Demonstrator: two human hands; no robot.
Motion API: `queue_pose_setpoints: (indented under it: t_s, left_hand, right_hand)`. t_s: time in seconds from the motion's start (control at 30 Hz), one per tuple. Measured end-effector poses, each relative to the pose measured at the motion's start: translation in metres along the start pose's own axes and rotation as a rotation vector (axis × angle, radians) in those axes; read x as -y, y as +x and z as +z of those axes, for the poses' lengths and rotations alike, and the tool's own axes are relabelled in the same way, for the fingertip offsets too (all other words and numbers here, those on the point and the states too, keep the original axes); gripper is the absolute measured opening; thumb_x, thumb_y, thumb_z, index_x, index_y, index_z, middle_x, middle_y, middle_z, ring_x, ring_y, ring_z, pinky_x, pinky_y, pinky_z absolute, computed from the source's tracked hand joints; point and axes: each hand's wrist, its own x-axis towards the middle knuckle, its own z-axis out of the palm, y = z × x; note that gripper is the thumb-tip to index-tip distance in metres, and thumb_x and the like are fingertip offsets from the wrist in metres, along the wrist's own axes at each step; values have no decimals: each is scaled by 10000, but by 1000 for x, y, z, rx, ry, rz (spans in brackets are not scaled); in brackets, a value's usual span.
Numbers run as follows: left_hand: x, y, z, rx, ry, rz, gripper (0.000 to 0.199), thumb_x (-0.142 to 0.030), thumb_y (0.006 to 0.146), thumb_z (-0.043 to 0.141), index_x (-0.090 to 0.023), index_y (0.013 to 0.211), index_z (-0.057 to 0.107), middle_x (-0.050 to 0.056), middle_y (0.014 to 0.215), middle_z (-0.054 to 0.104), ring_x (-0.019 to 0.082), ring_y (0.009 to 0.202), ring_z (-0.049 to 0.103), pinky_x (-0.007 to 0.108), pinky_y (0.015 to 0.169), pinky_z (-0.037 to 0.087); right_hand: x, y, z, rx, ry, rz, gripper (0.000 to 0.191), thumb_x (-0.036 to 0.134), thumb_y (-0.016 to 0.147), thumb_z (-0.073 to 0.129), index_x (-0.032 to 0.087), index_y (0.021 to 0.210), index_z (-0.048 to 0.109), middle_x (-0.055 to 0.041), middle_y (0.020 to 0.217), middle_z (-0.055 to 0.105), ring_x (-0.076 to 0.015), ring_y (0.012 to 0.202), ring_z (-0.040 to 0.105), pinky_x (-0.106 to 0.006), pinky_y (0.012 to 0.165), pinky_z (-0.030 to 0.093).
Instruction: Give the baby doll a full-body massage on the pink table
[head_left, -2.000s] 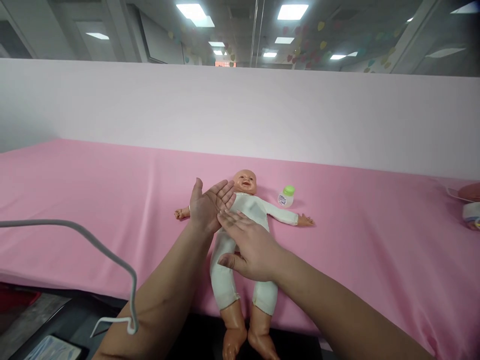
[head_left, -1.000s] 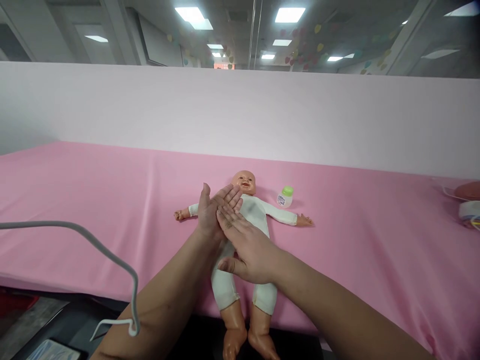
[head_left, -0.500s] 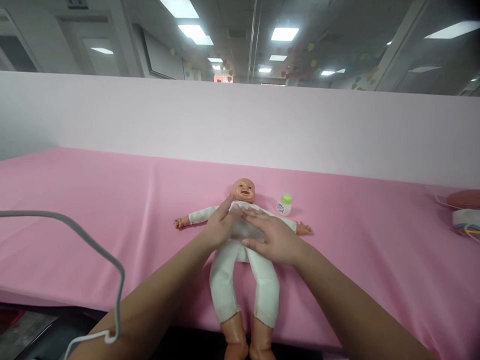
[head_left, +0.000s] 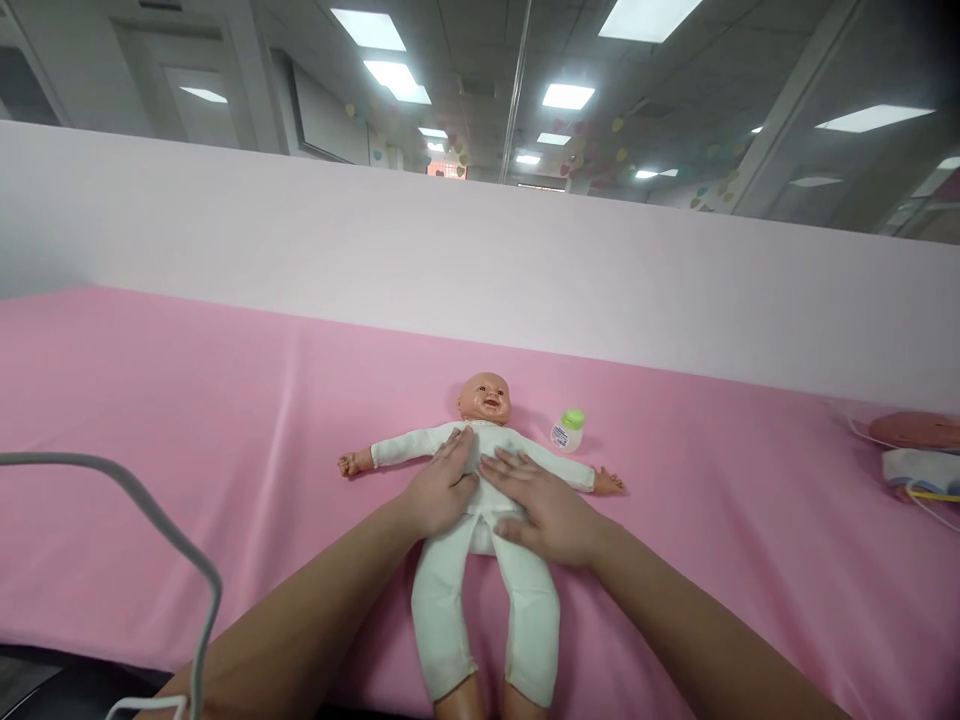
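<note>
A baby doll (head_left: 491, 560) in a white cloth suit lies on its back, head away from me and arms spread to both sides. My left hand (head_left: 444, 490) rests flat on the left side of its chest, fingers stretched toward the head. On the other side of the chest and belly lies my right hand (head_left: 544, 505), its fingers extended and its thumb apart. Neither hand holds anything. Beside the doll's head, to the right, stands a small clear bottle (head_left: 568, 431) with a green cap. The doll's feet are cut off by the lower edge.
The doll lies on a pink padded surface (head_left: 225, 420) with a low white wall (head_left: 450, 260) behind it. A grey cable (head_left: 161, 520) curves through the left foreground. At the right edge lie a brownish object (head_left: 915, 430) and folded white cloth (head_left: 919, 468).
My left hand has drawn back from near the doll's neck and moved outward on the chest. My right hand still lies on the torso. The view has shifted slightly.
</note>
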Motion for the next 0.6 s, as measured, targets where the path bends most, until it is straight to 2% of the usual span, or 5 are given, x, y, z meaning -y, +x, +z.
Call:
queue_pose_setpoints:
  t_s: [0.07, 0.17, 0.37, 0.5, 0.6]
  left_hand:
    - [2, 0, 0, 2, 1, 8, 782, -306, 1002, 388, -79, 1701, 121, 118, 1773, 100, 261, 1647, 31, 494, 1337, 105]
    - [4, -2, -1, 20, 12, 8, 767, -339, 1021, 375, -101, 1705, 123, 103, 1776, 95, 245, 1646, 24, 473, 1338, 95]
    - [1, -3, -9, 58, 47, 11, 785, -527, 1063, 348, -111, 1703, 162, 105, 1769, 102, 270, 1643, 55, 464, 1336, 117]
    - [-2, -5, -16, 61, 106, 47, 765, -570, 1070, 337, -135, 1691, 237, 101, 1764, 144, 281, 1641, 81, 478, 1334, 141]
    - [-14, -21, -25, 109, 201, 122, 702, -534, 1081, 338, -160, 1674, 307, 99, 1752, 211, 291, 1633, 163, 508, 1328, 172]
  right_hand:
    - [-14, 16, -3, 2, -72, 77, 860, 723, 1009, 445, 205, 1677, 284, -80, 1736, 255, -334, 1630, 173, -547, 1329, 151]
    - [-31, 28, -5, -29, -114, 193, 914, 757, 999, 408, 166, 1681, 268, -99, 1744, 238, -320, 1625, 207, -497, 1321, 199]
    - [-36, 16, -7, -88, -97, 399, 794, 703, 1029, 375, 208, 1650, 365, -135, 1656, 447, -352, 1508, 442, -508, 1221, 350]
    - [-34, 9, -6, -97, -85, 439, 718, 660, 1051, 355, 208, 1603, 440, -143, 1600, 525, -352, 1465, 492, -484, 1174, 384]
    - [-36, 11, -3, -113, -89, 425, 730, 653, 1050, 362, 191, 1612, 416, -153, 1613, 506, -348, 1476, 476, -473, 1191, 352]
